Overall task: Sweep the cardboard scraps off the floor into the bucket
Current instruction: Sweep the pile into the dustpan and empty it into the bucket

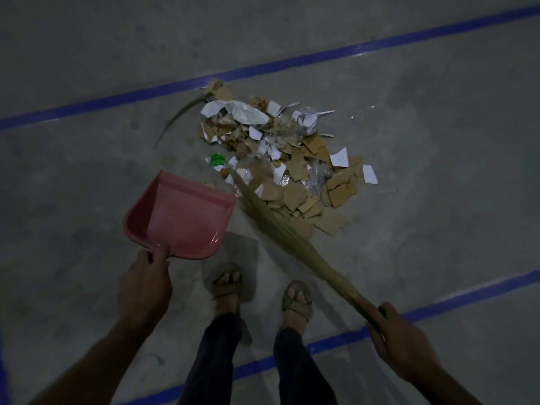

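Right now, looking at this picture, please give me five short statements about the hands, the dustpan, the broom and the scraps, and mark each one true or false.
1. The left hand holds the pink dustpan at its near edge. True.
2. The right hand is empty. False: it grips the handle of the grass broom.
3. The dustpan is full of cardboard scraps. False: it looks almost empty; the pile of scraps lies on the floor beside it.
4. The broom's bristle tips reach the pile near the dustpan's mouth. True.
5. The bucket stands next to the pile. False: no bucket is in view.
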Action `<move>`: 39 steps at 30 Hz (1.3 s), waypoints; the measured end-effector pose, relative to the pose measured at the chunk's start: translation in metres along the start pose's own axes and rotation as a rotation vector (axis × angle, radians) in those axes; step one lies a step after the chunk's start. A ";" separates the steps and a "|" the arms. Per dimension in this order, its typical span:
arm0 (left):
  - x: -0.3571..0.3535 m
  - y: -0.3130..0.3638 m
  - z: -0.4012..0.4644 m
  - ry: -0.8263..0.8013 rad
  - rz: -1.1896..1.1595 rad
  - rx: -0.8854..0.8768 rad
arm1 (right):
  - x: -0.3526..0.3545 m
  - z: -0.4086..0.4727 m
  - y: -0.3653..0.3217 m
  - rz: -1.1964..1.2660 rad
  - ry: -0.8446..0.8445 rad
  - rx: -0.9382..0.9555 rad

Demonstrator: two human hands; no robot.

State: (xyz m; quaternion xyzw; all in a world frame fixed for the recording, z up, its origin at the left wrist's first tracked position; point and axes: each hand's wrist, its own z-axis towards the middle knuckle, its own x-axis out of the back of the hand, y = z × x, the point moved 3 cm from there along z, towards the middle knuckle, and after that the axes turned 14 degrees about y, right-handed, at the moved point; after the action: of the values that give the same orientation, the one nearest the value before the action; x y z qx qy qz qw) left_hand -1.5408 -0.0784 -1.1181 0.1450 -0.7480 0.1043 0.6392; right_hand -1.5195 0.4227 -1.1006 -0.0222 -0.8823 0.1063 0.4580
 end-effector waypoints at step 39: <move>-0.279 0.168 0.083 -0.152 -0.127 -0.384 | -0.114 0.134 0.067 -0.014 0.035 0.031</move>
State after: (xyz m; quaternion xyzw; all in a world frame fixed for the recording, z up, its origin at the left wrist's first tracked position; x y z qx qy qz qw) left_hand -1.6371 0.0736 -1.4021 0.0747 -0.7897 -0.0916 0.6020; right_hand -1.5663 0.4505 -1.2808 -0.0110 -0.8726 0.1162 0.4743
